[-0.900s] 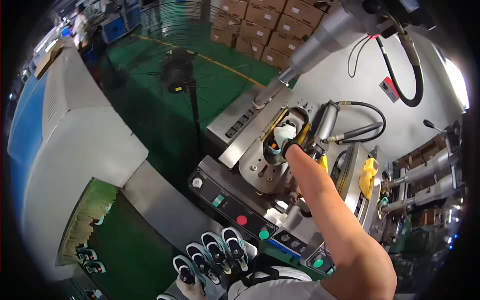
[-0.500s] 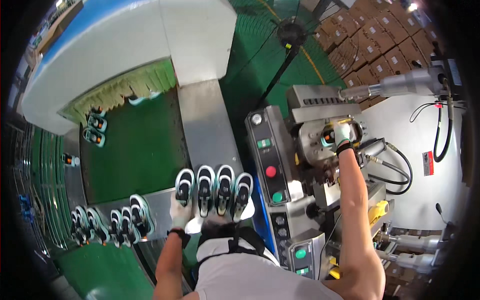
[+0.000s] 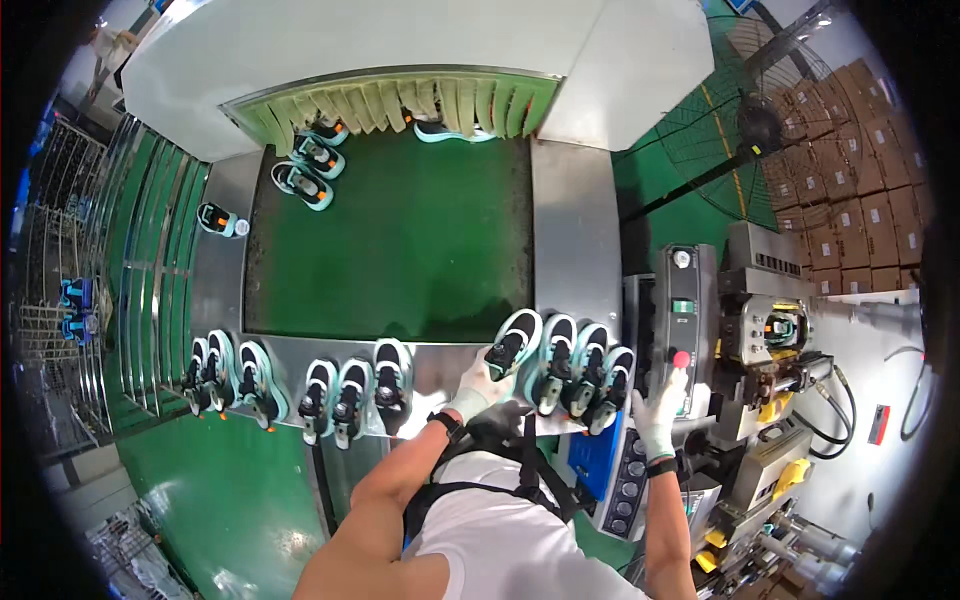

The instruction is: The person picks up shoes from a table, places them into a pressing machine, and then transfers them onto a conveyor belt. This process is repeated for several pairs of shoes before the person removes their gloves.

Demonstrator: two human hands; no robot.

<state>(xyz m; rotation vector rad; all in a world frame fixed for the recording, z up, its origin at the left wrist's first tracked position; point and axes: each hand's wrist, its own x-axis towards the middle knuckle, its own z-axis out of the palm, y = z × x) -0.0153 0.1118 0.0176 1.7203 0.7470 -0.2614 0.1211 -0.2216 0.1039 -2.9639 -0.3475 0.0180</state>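
My gloved left hand (image 3: 480,390) grips a black-and-white sneaker (image 3: 515,343) with a pale teal sole, tilted at the left end of a group of sneakers (image 3: 557,362) on the metal ledge (image 3: 470,362). Above the control panel (image 3: 685,345), my gloved right hand (image 3: 657,415) is open, its fingers stretched toward the red button (image 3: 681,359). Whether it touches the panel I cannot tell. Another shoe (image 3: 782,328) sits inside the press machine (image 3: 748,335) on the right. Both my wrists wear dark bands.
More sneakers (image 3: 318,400) line the ledge to the left. A green conveyor belt (image 3: 400,240) runs under a fringed curtain (image 3: 400,105), with several shoes (image 3: 302,185) on it. A metal rack (image 3: 150,270) stands left; a fan (image 3: 758,125) and stacked cartons (image 3: 835,190) stand far right.
My right hand has left the shoe in the press and come back to the control panel. My left hand now lifts and tilts the sneaker it was at. The view has swung left.
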